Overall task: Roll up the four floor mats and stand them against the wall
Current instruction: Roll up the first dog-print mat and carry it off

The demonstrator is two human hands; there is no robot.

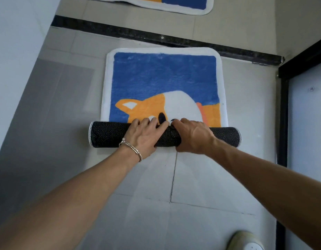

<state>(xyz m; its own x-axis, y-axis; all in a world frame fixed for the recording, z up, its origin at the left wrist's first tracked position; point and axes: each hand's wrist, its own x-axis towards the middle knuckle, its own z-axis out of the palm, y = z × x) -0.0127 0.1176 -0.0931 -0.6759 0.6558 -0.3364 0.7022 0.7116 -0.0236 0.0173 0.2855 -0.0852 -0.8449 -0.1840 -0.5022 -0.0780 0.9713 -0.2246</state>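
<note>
We record both arms stretched forward and down, palms lowered. The left hand (145, 135) and right hand (192, 137) sit side by side, nearly touching, fingers curled over the rolled part of a blue, orange and white plush floor mat with black dotted backing (163, 76). Its flat part lies on the pale tiled floor (66, 105) just beyond the fingertips.

We count two mats: a second blue and orange mat (183, 4) lies well beyond the hands. One silver bracelet (131, 147) circles the left wrist. One pale shoe (244, 240) shows under the right forearm.
</note>
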